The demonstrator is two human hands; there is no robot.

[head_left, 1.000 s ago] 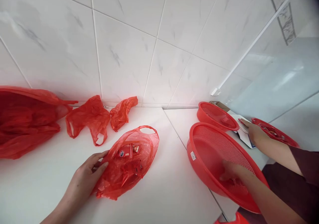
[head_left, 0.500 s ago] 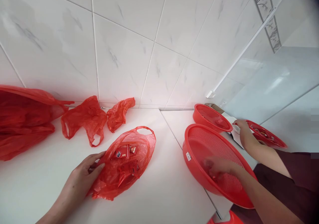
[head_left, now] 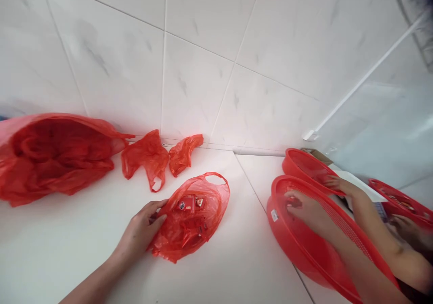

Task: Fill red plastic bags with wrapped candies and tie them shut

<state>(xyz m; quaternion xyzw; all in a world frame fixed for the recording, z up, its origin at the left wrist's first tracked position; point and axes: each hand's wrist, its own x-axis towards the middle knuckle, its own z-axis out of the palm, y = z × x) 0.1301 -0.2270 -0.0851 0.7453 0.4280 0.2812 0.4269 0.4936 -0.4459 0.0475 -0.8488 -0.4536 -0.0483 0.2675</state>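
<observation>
My left hand point(head_left: 140, 227) is closed on the left edge of a thin red plastic bag point(head_left: 174, 204), which lies with its mouth spread on the white table. Inside the bag are several small shiny red packets point(head_left: 191, 203). Over the near left rim area of a large red plastic colander point(head_left: 282, 236), my right hand point(head_left: 306, 207) is raised, its fingers pinched around what looks like a small red packet point(head_left: 295, 200). Most of that packet is hidden by the fingers.
Against the tiled wall lie a big heap of red plastic bags point(head_left: 61, 155) and two loose crumpled bags point(head_left: 147, 155). A second red colander point(head_left: 297, 162) stands behind the large one. A co-worker's hand point(head_left: 338, 184) reaches into it, near a red tray point(head_left: 402, 200).
My right hand has lifted from inside the large colander toward its far left rim. The co-worker's hand has moved to the second colander. The view has swung left; my left hand keeps its hold.
</observation>
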